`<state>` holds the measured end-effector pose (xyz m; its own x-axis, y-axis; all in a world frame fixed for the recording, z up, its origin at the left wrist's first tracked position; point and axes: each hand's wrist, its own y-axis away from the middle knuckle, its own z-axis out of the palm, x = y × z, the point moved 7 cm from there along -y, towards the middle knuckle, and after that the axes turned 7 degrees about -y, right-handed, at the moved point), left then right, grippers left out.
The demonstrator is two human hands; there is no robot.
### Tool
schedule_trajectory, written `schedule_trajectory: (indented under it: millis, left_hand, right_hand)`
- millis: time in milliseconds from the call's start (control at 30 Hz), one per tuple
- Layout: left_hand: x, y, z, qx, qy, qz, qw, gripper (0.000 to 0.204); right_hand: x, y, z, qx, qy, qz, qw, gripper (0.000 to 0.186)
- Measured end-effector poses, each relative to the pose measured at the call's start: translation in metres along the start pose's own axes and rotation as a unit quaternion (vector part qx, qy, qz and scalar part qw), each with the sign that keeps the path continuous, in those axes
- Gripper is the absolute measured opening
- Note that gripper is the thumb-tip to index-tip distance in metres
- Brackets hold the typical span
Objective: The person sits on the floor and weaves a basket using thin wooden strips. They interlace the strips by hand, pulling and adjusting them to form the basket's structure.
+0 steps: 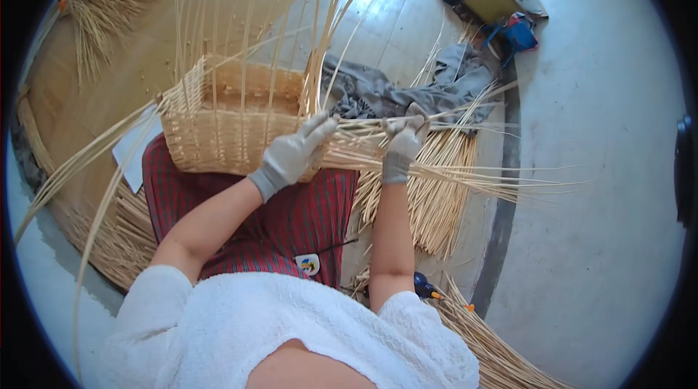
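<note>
A pale woven basket (233,138) rests on my lap, its long side toward me and tall unwoven stakes rising from its rim. My left hand (291,150), in a grey-white glove, is closed at the basket's right front corner, with its fingertips pressed to the weaving where strands come out. Held away to the right of the basket, my right hand (404,140) wears a matching glove and is closed round some of the loose rattan strands (356,127). These strands stretch between both hands and fan out past the right one. What lies beneath my left fingers is partly hidden.
Cut rattan bundles (440,207) lie on the floor at the right, beside a crumpled grey cloth (451,83). More strands (494,338) lie near my right elbow, and another bundle (102,18) at the far left. A box of clutter (494,7) stands far right. Long strands stick out leftward.
</note>
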<state>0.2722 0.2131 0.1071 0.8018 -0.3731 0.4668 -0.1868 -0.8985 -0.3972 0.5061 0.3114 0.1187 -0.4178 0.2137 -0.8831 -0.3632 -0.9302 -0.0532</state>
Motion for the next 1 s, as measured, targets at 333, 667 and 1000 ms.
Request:
schedule_trajectory:
  millis: [333,667,1000]
  left_hand:
    - [-0.007,0.004,0.037,0.051,0.593,-0.147,0.790,0.053]
    - [-0.059,-0.039,-0.049,0.094,0.430,-0.254,0.861,0.026]
    - [-0.021,-0.002,-0.078,0.076,0.210,-0.031,0.974,0.029]
  right_hand:
    - [0.058,0.145,0.085,-0.370,0.088,-0.039,0.924,0.065]
    - [0.027,0.068,0.095,-0.241,0.567,-0.134,0.776,0.080]
    - [0.051,0.051,0.094,-0.163,0.671,-0.263,0.673,0.018]
